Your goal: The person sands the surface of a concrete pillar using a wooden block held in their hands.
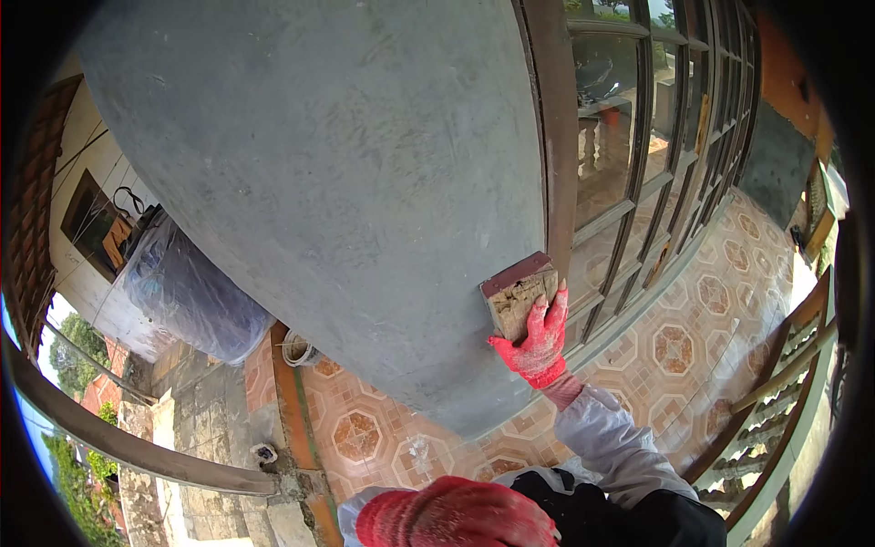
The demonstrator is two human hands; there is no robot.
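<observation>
My right hand (540,335), in a red knitted glove with bare fingertips, grips a worn wooden sanding block (509,311). Reddish-brown sandpaper (516,272) is wrapped over the block's upper edge. The block lies against a grey plastered wall (328,171), close to its right edge beside the brown wooden frame (559,157). Low in the view, in front of my body, is my left hand (458,516) in a matching red glove. Its fingers are mostly hidden and blurred, so whether it holds anything is unclear.
Glass panes in wooden frames (642,123) run along the right. Patterned tiles (357,437) cover the floor. A bucket (299,349) stands behind the wall's left edge, near a plastic-covered bulky object (195,287). A balustrade (772,417) borders the right side; a curved rail (137,444) crosses lower left.
</observation>
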